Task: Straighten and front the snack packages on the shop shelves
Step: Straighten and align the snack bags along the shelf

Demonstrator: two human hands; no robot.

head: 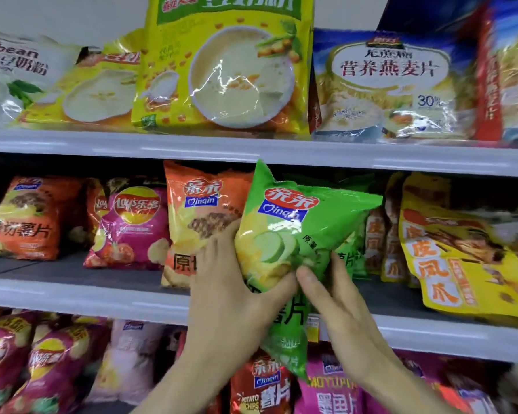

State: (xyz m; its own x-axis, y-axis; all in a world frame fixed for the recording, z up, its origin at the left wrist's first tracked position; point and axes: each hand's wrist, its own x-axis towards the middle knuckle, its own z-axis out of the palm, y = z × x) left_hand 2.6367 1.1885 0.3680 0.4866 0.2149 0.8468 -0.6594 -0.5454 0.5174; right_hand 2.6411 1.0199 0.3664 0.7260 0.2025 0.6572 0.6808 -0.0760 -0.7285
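I am holding the green chip bag (293, 234) tilted before the middle shelf (102, 297), both grips clamped on it: left hand (231, 291) cupping its side, right hand (335, 297) pinching its front. It is feeling light, puffy, crushable; edges seem safest.

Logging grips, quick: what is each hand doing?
Left hand: closed on the crinkly green Qinqin chip bag.
Right hand: pinching the same bag.

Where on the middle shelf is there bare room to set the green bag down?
Bare shelf shows in front of the far-left orange bag and the pink Lay's bag, and a strip between the green bag and the yellow bag. Bags crowd the centre and right.
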